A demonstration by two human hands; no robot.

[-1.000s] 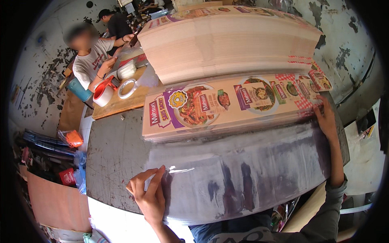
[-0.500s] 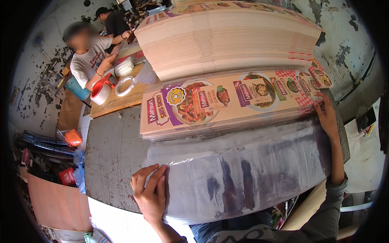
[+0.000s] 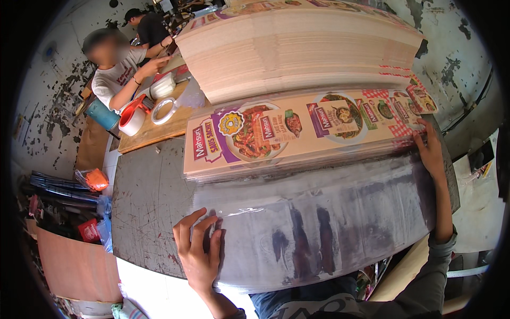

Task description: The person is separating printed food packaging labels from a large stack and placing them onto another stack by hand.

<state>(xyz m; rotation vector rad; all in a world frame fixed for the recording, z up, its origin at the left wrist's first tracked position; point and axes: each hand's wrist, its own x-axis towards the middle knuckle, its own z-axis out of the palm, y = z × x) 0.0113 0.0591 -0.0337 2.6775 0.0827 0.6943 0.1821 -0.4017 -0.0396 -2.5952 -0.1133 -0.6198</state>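
A stack of clear plastic sheets (image 3: 366, 223) lies along the near side of the grey table. My left hand (image 3: 199, 250) is at the stack's left edge, fingers bent and spread apart, with nothing visible in them. Behind the plastic lies a pile of long printed cardboard sheets (image 3: 308, 143) with food pictures, some under clear film. At the pile's right end, my right hand (image 3: 430, 151) rests with its fingertips against the sheets' corner and the fingers apart. The underside of that hand is hidden.
A tall stack of cardboard sheets (image 3: 297, 58) stands behind the pile. On the wooden table (image 3: 133, 139) at left are a red tape dispenser (image 3: 133, 118) and a tape roll (image 3: 163, 111). One co-worker (image 3: 119, 82) works there; another person (image 3: 151, 32) is farther back.
My left fingers have spread a little wider at the plastic's edge. My right hand has barely shifted. The nearer co-worker's hand has moved up and to the right.
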